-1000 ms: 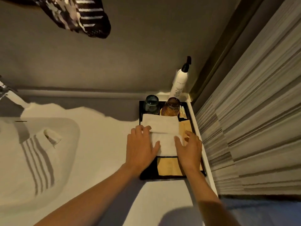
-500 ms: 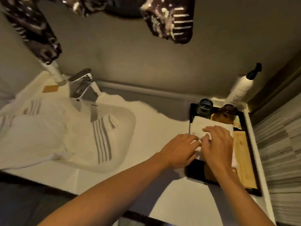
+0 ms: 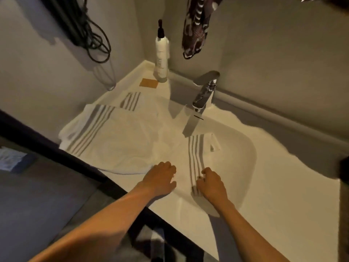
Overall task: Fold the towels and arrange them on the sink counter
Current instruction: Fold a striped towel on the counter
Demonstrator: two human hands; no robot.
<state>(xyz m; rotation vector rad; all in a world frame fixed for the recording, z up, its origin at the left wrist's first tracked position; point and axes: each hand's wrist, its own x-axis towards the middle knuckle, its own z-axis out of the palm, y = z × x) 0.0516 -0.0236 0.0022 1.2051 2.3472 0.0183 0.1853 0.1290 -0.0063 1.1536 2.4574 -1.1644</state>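
Note:
A white towel with grey stripes (image 3: 117,140) lies crumpled over the left part of the sink counter (image 3: 273,186) and runs into the basin, where one striped end (image 3: 196,150) shows. My left hand (image 3: 160,177) rests palm down on the towel's near edge, fingers curled into the cloth. My right hand (image 3: 212,184) is just to its right at the striped hem, fingers bent around it. A second striped edge (image 3: 130,101) shows behind, toward the wall.
A chrome faucet (image 3: 204,93) stands behind the basin. A white pump bottle (image 3: 161,53) and a tan square card (image 3: 148,83) sit in the back left corner. Black cables (image 3: 88,35) and a dark patterned cloth (image 3: 196,25) hang on the wall. A dark tray corner (image 3: 344,171) shows at right.
Both hands have left the folded white towel on the black tray at the right and moved left to the striped towel in the sink. The view has swung left with them.

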